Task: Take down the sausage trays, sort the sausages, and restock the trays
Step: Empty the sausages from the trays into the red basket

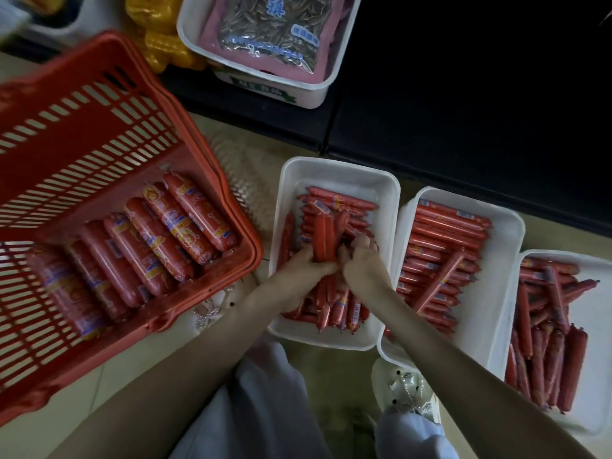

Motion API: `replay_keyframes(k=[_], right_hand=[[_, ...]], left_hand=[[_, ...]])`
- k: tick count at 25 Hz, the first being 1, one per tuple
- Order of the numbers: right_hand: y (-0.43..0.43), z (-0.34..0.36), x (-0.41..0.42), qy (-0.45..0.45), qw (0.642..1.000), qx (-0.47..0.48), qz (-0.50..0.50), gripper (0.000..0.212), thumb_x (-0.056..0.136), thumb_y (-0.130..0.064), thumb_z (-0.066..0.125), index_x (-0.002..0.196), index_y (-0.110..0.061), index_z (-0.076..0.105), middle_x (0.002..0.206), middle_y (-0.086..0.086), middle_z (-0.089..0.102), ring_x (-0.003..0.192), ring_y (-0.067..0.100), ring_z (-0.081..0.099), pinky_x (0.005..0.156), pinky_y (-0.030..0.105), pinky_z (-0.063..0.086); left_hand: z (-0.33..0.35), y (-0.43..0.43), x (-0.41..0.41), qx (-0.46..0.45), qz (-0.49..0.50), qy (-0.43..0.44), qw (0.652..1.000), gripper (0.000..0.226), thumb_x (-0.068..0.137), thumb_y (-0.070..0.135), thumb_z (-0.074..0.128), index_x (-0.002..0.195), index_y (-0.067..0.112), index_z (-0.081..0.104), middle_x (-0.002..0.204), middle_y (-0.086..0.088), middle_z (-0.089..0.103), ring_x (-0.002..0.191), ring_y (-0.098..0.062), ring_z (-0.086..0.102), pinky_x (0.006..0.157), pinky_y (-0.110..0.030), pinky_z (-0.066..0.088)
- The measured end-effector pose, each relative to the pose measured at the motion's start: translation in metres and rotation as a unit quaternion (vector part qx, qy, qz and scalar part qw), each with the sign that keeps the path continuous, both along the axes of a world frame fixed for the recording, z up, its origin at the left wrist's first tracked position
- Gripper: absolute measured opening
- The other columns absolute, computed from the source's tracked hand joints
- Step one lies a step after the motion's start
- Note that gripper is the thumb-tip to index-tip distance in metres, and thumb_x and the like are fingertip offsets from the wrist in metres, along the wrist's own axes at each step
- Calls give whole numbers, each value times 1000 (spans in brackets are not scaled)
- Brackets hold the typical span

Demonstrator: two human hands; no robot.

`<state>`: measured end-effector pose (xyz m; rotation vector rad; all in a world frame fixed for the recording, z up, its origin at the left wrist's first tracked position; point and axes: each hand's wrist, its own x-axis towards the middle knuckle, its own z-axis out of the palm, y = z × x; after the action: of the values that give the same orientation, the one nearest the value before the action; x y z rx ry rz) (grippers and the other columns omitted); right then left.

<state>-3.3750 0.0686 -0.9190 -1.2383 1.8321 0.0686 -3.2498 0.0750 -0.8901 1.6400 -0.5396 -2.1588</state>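
Between the two sets of curled fingers a bundle of thin sausages [326, 235] stands tilted, three or four sticks as far as can be told. The left hand [306, 265] and right hand [361, 260] both grip its lower end, knuckles almost touching.

These sticks look light and fairly stiff, but their casings look slick, so they would probably slide past one another. A grip round the middle of the bundle, ends squared, seems safest.

Directly under the fingers lies the white tray [334, 165], heaped with more of them, too many to count. Just right of the fingers sits a second tray [463, 198], and beyond it a third tray [599, 260], making three on the floor. Left of the fingers is one red basket [99, 127] holding fat sausages [165, 233], at least seven in a row. Beyond the fingers a further white tub [318, 94] holds seed packets.
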Motion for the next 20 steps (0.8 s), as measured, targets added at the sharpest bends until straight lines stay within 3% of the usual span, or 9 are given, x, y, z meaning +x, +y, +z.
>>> replay_keyframes(k=[3,5,7,9,10,13,17,20], right_hand=[[7,-3,22,93,992,51,70,71,88,-16,64,141,-6,18,137,19,33,123,35,41,97,42,42],[5,-7,22,47,998,51,-12,82,83,-13,69,143,-7,13,128,15,42,115,32,48,92,39,48],[2,-14,12,-4,995,52,-88,67,84,-11,66,139,-1,28,101,6,56,89,20,58,70,22,49],[3,-17,1,7,997,61,-43,34,88,-14,60,119,-2,54,90,4,62,80,17,59,62,18,42],[5,-15,0,8,998,62,-7,23,88,-18,61,107,-5,58,89,4,62,78,15,57,62,21,41],[12,-10,2,-28,997,63,47,28,86,-22,67,99,-11,45,80,0,56,67,13,54,54,22,40],[21,-13,0,-38,996,-36,76,29,88,-5,56,114,-8,44,96,7,56,90,23,57,69,27,43],[22,-7,-19,-22,986,-155,54,35,92,-2,45,126,-9,48,112,8,55,103,21,49,85,32,43]], left_hand=[[-12,12,10,66,10,-52,996,31,83,-11,53,109,6,58,78,-13,63,69,-22,62,70,-32,56],[-19,14,16,69,5,-73,995,31,84,-13,51,111,1,57,79,-10,62,72,-20,61,69,-29,55],[-23,13,19,79,13,-81,994,35,85,-12,49,116,3,57,84,-10,62,80,-24,60,80,-36,53],[-24,11,17,110,28,-72,991,42,87,-8,48,123,12,53,95,-14,65,88,-28,61,82,-38,52],[-26,11,17,121,35,-67,990,44,87,-6,48,126,13,52,105,-18,65,93,-31,61,84,-40,52],[-32,13,17,147,45,-62,986,39,87,-7,49,124,7,54,109,-23,64,92,-31,63,83,-42,53],[-34,14,23,153,92,-46,983,30,90,-7,50,117,6,53,79,-10,64,69,-19,64,61,-25,56],[-27,12,20,133,82,-18,988,22,93,-3,51,110,9,53,73,-9,62,65,-20,62,62,-30,54]])
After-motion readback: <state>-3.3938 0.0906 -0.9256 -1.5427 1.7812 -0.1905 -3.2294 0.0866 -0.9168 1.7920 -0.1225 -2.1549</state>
